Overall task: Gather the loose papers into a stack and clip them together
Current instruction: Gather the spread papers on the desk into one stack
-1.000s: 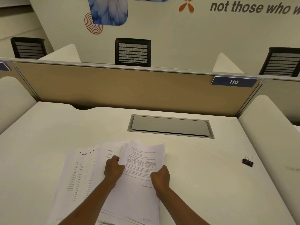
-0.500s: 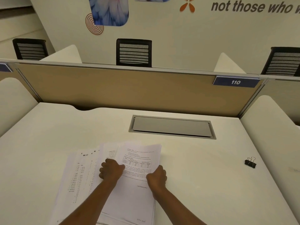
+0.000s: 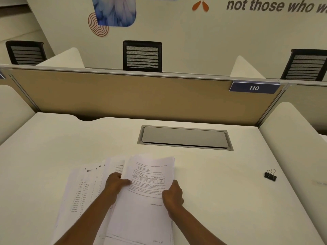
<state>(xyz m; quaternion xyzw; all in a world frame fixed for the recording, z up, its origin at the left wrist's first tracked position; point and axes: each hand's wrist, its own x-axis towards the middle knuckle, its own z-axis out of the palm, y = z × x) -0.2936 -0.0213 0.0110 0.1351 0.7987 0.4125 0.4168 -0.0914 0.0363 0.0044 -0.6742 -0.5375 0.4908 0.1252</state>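
Gathering is partly done, clipping not started. Nearest, the left hand (image 3: 115,184) is curled, pinching the left edge of the top sheets (image 3: 146,197); the right hand (image 3: 172,195) is curled and gripping their right edge. That bundle looks roughly squared on the desk (image 3: 221,200). More papers (image 3: 83,188) fan out to the left under it, not yet aligned. The binder clip (image 3: 270,175) lies well apart to the right, untouched. Further back, a closed cable hatch (image 3: 184,137), then the partition (image 3: 123,94). Left to do: pull in the fanned papers, square up, fetch the clip, clip.
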